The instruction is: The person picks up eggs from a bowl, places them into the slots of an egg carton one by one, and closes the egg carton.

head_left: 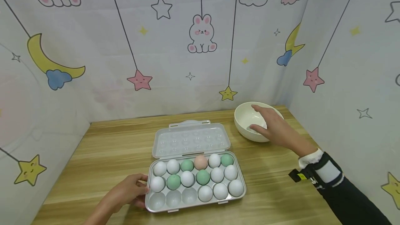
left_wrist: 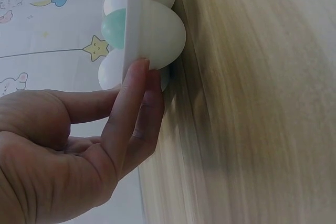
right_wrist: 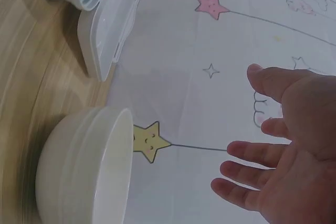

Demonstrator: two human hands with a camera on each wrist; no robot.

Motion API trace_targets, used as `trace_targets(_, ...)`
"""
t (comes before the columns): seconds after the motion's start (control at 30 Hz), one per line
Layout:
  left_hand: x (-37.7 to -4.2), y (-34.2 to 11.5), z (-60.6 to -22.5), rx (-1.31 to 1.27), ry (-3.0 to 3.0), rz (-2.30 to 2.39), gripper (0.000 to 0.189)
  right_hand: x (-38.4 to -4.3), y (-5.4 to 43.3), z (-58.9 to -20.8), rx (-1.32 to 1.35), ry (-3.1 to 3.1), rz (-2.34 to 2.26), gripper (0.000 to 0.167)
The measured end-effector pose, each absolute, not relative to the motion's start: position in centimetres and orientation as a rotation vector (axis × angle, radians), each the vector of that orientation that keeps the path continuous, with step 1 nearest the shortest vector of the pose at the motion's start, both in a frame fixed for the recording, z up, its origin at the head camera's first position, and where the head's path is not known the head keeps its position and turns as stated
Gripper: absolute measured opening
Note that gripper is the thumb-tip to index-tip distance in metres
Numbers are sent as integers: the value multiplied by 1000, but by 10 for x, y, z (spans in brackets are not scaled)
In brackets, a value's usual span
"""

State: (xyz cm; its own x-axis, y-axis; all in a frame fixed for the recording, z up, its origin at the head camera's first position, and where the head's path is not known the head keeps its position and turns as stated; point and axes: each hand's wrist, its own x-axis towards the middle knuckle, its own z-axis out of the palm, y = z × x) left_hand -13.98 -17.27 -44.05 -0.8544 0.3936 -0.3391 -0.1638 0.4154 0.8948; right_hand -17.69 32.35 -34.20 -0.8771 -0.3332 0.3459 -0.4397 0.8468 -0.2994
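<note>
A white plastic egg box (head_left: pixel 195 207) lies on the table with its lid (head_left: pixel 192 140) folded back. White, green and one orange egg (head_left: pixel 200 162) sit in its cups; three cups at the front left are bare. My left hand (head_left: pixel 129 192) pinches the box's left rim between thumb and fingers, seen closely in the left wrist view. Above the cream bowl (head_left: pixel 245 127), my right hand (head_left: pixel 275 126) hovers with thumb and fingers spread, holding nothing. Something white shows inside the bowl beneath the thumb, partly hidden by the hand.
The wooden table (head_left: pixel 118 148) ends at a printed cloth backdrop (head_left: pixel 175 51) behind, and cloth also hangs on both sides. At the back right stands the bowl, to the right of the lid.
</note>
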Motion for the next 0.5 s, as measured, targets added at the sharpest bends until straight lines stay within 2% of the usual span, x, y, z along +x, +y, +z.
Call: trace_targets(0.5, -139, -171, -439, 104, 2176, 1412, 43, -237, 376, -377, 260, -3049, 588, 79)
